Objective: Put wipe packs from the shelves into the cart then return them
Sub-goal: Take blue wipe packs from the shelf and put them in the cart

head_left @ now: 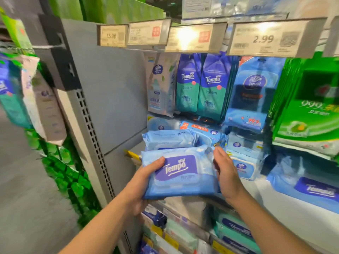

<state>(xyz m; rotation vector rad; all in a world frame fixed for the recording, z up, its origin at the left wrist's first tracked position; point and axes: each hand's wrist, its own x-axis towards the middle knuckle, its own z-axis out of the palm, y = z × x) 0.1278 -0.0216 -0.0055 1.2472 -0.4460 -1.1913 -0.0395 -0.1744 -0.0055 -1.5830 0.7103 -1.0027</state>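
Head view, near to far.

Left hand [145, 182]: under and around the left end of the wipe pack [178, 173]; thumb curled over the top edge, fingers hidden beneath, so clamped on the pack.

Right hand [226, 173]: flat against the pack's right end, fingers straight and together, pressing, not curled round it.

Wipe pack: blue, purple Tempo lid label up; held in the air between both hands, just in front of the shelf [286, 204] edge. Long axis left to right, parallel to the shelf front, running from one hand to the other.

Stacked packs [169, 138]: same blue kind, directly behind and slightly above the held pack, near it.

Hanging packs [200, 85]: above, under the price tags [264, 38].

Cart: not in view. Direction of travel, off the shelf or back onto it: cannot tell.
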